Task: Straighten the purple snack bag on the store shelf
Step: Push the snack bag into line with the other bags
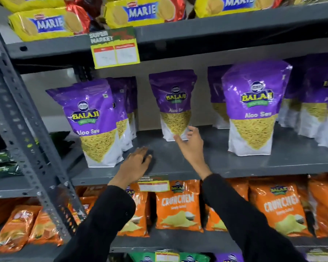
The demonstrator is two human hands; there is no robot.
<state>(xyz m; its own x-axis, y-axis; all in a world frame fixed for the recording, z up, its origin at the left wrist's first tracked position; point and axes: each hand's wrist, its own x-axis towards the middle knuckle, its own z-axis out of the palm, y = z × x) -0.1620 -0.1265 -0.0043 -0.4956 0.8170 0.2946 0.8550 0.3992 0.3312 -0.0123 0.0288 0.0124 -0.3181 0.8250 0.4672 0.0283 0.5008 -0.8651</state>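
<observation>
A purple and white Balaji Aloo Sev snack bag [173, 103] stands upright, set back in the middle of the grey shelf [178, 163]. My right hand [191, 144] is open just in front of its lower right corner, fingers spread, thumb near the bag's base; contact is unclear. My left hand [135, 163] rests palm down on the shelf surface near the front edge, holding nothing, between the left bag and the middle bag.
More purple bags stand at the left [95, 123] and right [254, 108], with others behind. Yellow Marie biscuit packs [45, 23] fill the shelf above, orange Crunchem bags [178, 205] the shelf below. A grey upright post [23, 120] is at the left.
</observation>
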